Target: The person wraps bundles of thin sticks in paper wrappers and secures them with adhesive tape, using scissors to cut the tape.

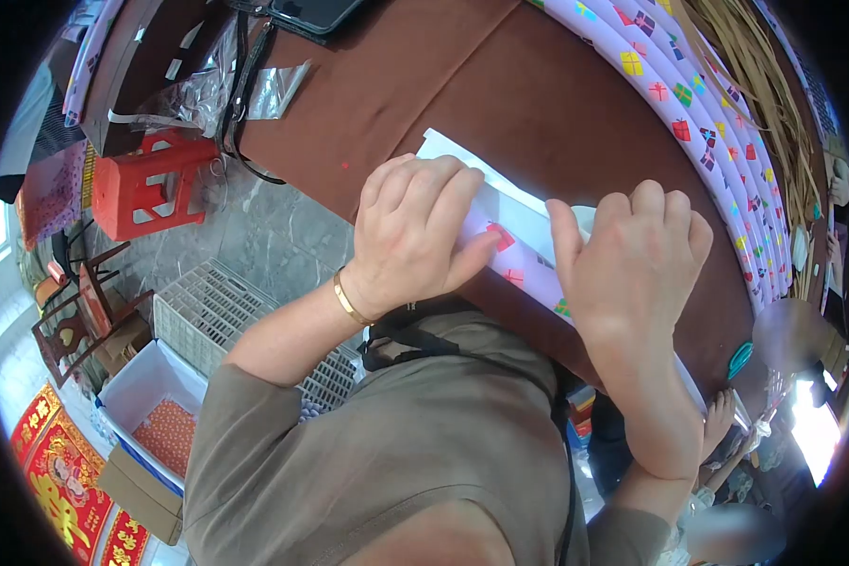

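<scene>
A lavender sheet printed with coloured gift boxes (514,257) is partly rolled or folded over at the table's near edge, its white inner side facing up. My left hand (415,226) grips its left part, fingers curled over the top and thumb stretched along the printed face. On the right part, my right hand (632,255) is closed round it, thumb raised along the white side. The fingertips of both hands are hidden beneath or behind the sheet. A gold-coloured bracelet (347,300) circles my left wrist.
Several long lavender printed rolls (679,104) and brown strips (759,85) line the brown table's (349,104) far side. A teal bundle (740,360) lies near the right edge. Left are a red stool (146,189), grey crate (208,302) and white bin (127,377). Another person's hand (719,420) shows right.
</scene>
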Demonstrator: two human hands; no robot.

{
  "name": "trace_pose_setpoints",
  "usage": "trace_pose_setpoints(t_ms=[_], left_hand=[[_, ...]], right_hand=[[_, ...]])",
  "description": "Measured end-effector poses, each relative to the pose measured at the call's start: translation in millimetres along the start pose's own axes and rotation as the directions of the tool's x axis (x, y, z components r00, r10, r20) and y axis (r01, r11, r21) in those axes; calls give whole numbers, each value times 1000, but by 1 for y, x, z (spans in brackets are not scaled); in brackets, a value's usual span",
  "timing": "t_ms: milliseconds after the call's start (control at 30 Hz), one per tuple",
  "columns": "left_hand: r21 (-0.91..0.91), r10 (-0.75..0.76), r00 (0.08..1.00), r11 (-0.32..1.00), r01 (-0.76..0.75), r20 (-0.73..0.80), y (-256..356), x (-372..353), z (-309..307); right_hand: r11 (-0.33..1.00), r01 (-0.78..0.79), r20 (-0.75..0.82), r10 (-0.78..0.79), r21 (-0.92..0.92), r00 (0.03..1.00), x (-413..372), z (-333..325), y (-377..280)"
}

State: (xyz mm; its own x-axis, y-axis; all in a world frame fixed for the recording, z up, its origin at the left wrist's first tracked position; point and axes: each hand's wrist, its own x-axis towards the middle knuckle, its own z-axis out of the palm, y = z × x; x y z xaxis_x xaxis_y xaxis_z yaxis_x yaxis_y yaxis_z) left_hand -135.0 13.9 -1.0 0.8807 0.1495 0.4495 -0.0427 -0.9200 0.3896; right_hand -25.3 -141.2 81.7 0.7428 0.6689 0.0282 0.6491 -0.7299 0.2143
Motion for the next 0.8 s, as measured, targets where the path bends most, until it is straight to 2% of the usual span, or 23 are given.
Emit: trace_pose_setpoints(t_ms=[67,133,167,233,400,533,667,733,767,800], left_hand=[[-1,-3,1000,1000,3,8,0,-1,0],[0,2,1000,1000,-2,11,0,-1,-2],[9,6,1000,1000,-6,23,0,0,-3],[-19,40,999,999,-39,22,2,2,-3],[34,37,997,999,-39,70,4,3,-3],[35,43,995,998,-47,85,2,1,-2],[31,68,995,997,-70,80,0,-2,1],[53,53,996,997,-57,77,0,-2,1],[54,48,996,997,-52,73,1,-3,1],[57,49,996,997,-53,73,2,-3,2]], right_hand=[[1000,-3,-21,3,11,1000,4,-3,3],[997,23,-146,-13,68,989,14,-6,6],[998,15,-155,-5,64,988,19,-6,6],[983,77,-284,-26,169,958,28,-5,5],[975,-15,-265,75,223,961,32,37,7],[934,9,-357,128,357,926,21,41,17],[910,-90,-294,222,404,930,-10,41,65],[833,-364,13,395,417,919,-37,45,117],[792,-475,-9,517,384,856,-56,55,143],[756,-555,35,581,347,813,-76,62,178]])
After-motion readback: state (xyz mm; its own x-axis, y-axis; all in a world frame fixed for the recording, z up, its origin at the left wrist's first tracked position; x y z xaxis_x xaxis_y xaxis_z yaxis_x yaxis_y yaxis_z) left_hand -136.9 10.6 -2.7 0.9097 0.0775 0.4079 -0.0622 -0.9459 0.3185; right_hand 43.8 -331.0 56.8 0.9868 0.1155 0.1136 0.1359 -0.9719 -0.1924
